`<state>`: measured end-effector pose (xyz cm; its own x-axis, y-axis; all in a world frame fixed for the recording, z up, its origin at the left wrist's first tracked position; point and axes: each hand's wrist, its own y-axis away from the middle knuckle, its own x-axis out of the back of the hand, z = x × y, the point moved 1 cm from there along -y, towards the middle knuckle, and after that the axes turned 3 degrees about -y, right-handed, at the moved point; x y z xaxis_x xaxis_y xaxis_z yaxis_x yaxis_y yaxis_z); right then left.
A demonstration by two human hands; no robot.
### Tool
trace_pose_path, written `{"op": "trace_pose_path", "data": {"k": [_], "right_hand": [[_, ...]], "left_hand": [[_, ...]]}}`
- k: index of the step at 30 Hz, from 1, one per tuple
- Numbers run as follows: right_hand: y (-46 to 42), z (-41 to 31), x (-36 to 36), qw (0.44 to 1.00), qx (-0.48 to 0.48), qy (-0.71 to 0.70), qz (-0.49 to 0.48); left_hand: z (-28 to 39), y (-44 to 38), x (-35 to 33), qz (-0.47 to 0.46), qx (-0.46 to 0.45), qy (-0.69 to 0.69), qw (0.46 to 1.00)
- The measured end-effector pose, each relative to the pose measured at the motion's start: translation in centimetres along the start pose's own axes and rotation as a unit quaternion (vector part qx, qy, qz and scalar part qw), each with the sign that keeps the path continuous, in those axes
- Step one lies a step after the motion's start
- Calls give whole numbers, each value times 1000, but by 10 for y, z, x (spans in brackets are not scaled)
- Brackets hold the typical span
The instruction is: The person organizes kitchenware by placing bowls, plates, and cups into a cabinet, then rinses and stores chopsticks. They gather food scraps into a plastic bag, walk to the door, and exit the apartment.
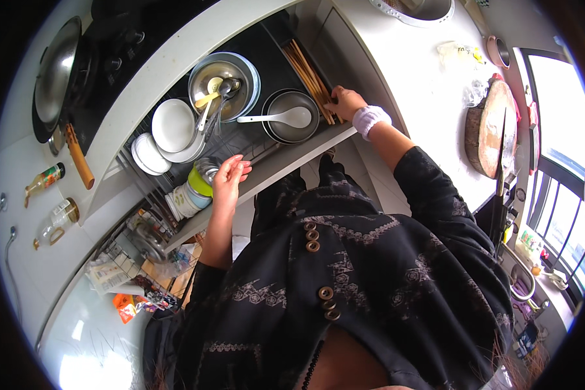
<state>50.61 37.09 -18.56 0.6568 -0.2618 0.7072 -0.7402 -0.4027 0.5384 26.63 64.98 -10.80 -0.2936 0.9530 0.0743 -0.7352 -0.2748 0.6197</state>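
In the open kitchen drawer, my right hand [346, 105] is at the near ends of a bundle of wooden chopsticks [308, 73], fingers touching them; whether it grips any cannot be told. My left hand [229, 180] hovers near the drawer's front, fingers apart and holding nothing, beside stacked cups and a green bowl [200, 181]. A white spoon [295, 117] lies across nested metal bowls [283, 134]. Further back, a larger metal bowl [200, 80] holds several spoons. White plates [173, 126] and small white dishes [148, 155] are on the left.
The drawer's front edge [292, 163] runs close before my body. On the right counter are a round wooden chopping board [490, 129], a knife [503, 151], plastic bags and a metal pot [419, 17]. A wok [56, 78] stands on the stove at left, near bottles [46, 180].
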Motion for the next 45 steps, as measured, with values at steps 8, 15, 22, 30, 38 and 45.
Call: {"op": "trace_pose_path", "data": {"k": [8, 15, 22, 30, 38, 45], "right_hand": [[-1, -7, -3, 989, -54, 35, -130], [-22, 12, -16, 982, -79, -95, -142], [-40, 24, -16, 998, 41, 50, 19], [-9, 14, 6, 988, 92, 68, -102], [-7, 1, -9, 963, 161, 201, -77], [-21, -12, 15, 981, 168, 74, -61]], "left_hand": [[-10, 16, -12, 0, 1, 15, 1000], [-14, 24, -18, 14, 5, 18, 1000], [-12, 23, -26, 16, 4, 24, 1000], [-10, 23, -31, 17, 9, 21, 1000], [-7, 27, -31, 16, 11, 19, 1000], [-14, 34, -26, 27, 8, 23, 999]]}}
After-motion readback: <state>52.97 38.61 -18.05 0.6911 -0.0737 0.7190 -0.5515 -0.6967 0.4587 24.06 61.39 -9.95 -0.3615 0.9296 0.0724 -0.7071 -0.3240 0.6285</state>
